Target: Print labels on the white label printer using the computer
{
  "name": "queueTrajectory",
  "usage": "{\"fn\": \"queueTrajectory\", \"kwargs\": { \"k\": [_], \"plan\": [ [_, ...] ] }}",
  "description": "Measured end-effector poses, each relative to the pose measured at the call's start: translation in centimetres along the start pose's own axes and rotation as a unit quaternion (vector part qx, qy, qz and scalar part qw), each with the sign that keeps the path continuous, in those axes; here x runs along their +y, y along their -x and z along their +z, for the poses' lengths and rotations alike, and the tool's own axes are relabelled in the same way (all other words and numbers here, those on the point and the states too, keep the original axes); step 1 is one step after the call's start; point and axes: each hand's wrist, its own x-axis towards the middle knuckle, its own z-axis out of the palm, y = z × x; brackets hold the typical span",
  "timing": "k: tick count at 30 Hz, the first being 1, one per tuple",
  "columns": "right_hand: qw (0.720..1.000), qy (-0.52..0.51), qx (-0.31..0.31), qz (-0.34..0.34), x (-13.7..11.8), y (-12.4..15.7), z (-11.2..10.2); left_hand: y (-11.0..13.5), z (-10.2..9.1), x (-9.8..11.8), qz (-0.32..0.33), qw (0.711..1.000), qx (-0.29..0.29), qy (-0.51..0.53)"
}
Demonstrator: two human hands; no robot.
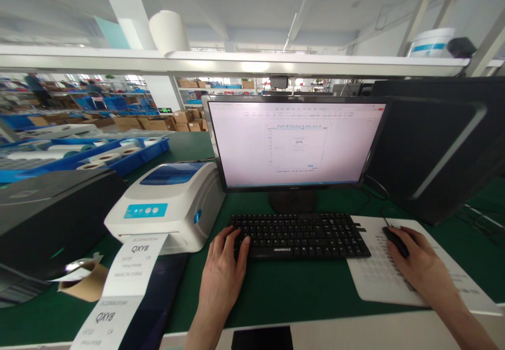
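My left hand (224, 266) rests at the left end of a black keyboard (294, 234), its fingers apart and lying on the keys. Around a black computer mouse (395, 241) my right hand (418, 258) is closed, over a white printed sheet (374, 279). Behind the keyboard stands a monitor (244, 150), lit with a small window reading QXY8. Left of it, a white label printer (177, 197) has a strip of labels (134, 271) hanging from its front slot, printed QXY8 and MADE IN CHINA.
A black machine (51, 218) and a cardboard roll core (84, 281) lie to the left. Blue trays (145, 152) hold several label rolls. A large dark case (434, 145) stands at right. A shelf (244, 66) crosses above, bearing a white roll (169, 31) and a tub (432, 42).
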Motion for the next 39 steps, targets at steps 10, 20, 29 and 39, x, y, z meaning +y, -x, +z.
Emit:
{"fn": "queueTrajectory", "kwargs": {
  "k": [10,20,29,39],
  "plan": [
    [0.999,-0.018,0.022,-0.024,0.21,-0.19,0.11,0.01,0.09,-0.06,-0.002,1.0,-0.004,0.0],
    [1.0,-0.005,0.007,0.0,0.0,-0.03,0.03,0.05,0.0,-0.02,-0.001,1.0,-0.001,0.005],
    [1.0,0.0,0.003,0.01,-0.38,0.04,-0.18,-0.01,-0.02,0.02,-0.004,1.0,-0.003,0.005],
    [1.0,0.006,0.004,0.002,-0.18,0.08,-0.02,-0.08,-0.05,0.11,0.002,1.0,0.013,0.007]
  ]
}}
